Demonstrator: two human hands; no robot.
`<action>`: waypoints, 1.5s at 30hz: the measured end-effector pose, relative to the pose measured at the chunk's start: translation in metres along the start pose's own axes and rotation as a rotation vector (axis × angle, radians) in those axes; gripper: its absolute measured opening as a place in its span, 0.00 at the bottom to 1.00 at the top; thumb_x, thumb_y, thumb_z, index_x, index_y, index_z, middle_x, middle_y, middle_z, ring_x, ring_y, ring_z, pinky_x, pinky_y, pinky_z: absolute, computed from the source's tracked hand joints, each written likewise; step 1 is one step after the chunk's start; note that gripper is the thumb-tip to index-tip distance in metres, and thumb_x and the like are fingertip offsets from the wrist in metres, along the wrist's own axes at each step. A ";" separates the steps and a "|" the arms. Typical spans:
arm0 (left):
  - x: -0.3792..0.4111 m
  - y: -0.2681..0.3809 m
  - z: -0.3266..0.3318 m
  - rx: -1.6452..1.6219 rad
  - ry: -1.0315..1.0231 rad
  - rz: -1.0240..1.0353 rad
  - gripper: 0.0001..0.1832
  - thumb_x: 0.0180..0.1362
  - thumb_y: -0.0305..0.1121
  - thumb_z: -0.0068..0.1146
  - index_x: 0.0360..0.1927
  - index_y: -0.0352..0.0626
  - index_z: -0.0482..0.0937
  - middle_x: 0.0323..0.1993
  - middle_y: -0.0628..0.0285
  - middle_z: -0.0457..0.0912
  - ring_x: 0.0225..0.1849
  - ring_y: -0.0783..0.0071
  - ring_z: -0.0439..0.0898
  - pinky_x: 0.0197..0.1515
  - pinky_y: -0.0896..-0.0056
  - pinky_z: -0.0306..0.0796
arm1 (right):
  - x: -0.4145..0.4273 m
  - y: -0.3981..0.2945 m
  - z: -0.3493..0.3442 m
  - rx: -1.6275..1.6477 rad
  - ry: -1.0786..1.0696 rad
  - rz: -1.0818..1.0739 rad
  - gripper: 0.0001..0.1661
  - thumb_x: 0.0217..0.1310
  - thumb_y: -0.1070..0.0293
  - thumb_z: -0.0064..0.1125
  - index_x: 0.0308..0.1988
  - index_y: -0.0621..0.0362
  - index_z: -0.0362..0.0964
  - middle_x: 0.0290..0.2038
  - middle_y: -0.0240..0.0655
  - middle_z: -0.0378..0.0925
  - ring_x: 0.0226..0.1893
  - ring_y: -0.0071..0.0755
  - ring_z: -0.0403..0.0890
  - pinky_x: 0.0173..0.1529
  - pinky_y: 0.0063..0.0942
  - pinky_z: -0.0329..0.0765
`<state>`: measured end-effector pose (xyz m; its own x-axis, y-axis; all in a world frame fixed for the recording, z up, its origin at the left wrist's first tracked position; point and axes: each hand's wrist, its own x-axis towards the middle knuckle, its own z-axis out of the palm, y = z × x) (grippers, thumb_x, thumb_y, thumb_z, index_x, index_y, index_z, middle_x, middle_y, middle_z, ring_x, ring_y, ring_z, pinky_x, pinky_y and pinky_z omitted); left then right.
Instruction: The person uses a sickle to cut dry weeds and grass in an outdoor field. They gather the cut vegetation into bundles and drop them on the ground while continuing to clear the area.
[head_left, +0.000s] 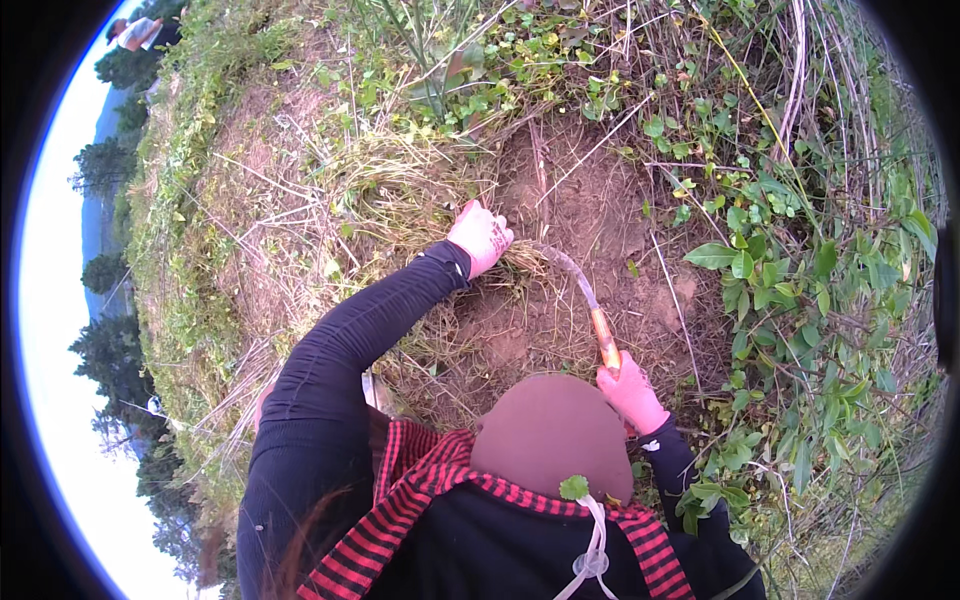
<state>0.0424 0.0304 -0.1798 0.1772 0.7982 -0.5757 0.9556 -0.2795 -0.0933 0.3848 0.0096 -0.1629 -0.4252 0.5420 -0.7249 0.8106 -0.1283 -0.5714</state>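
Observation:
My right hand (634, 390), in a pink glove, is closed around the orange wooden handle of a sickle (576, 271). The curved, dull metal blade reaches up and left, its tip among cut dry grass near my other hand. My left hand (481, 236), in a pink glove with a dark print, has its fingers curled at a tuft of dry grass (529, 257); whether it grips the stems is hidden. Beyond that hand a heap of cut grass (397, 191) lies on reddish bare soil (510, 337).
Leafy shrubs (780, 277) and long dry stems stand on the right. Low green weeds (525, 67) grow at the top. Loose dry stalks (255, 375) lie at the left. A person (139, 34) is far off at the upper left, near trees.

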 end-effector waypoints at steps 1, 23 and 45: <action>-0.006 -0.007 0.000 -0.006 -0.002 0.005 0.06 0.56 0.34 0.49 0.34 0.50 0.78 0.31 0.63 0.78 0.35 0.64 0.81 0.42 0.57 0.68 | 0.009 -0.007 -0.003 0.026 0.005 -0.046 0.19 0.57 0.60 0.54 0.40 0.64 0.65 0.26 0.50 0.77 0.28 0.53 0.80 0.34 0.43 0.75; -0.113 -0.172 0.079 -0.062 0.356 -0.093 0.19 0.45 0.43 0.64 0.39 0.50 0.74 0.35 0.63 0.76 0.37 0.64 0.79 0.40 0.58 0.68 | -0.026 -0.020 0.052 1.231 0.075 0.062 0.15 0.59 0.60 0.59 0.38 0.57 0.65 0.24 0.27 0.68 0.21 0.28 0.69 0.25 0.30 0.66; -0.083 -0.188 0.147 -0.400 0.415 -0.113 0.13 0.55 0.43 0.52 0.40 0.52 0.81 0.40 0.61 0.83 0.41 0.65 0.83 0.40 0.58 0.75 | -0.073 -0.189 0.074 0.060 0.021 0.079 0.16 0.58 0.60 0.58 0.41 0.57 0.67 0.30 0.28 0.71 0.29 0.24 0.71 0.34 0.27 0.68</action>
<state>-0.1862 -0.0621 -0.2343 0.0691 0.9760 -0.2063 0.9742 -0.0215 0.2248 0.2333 -0.0671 -0.0306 -0.3522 0.5455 -0.7605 0.8151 -0.2206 -0.5357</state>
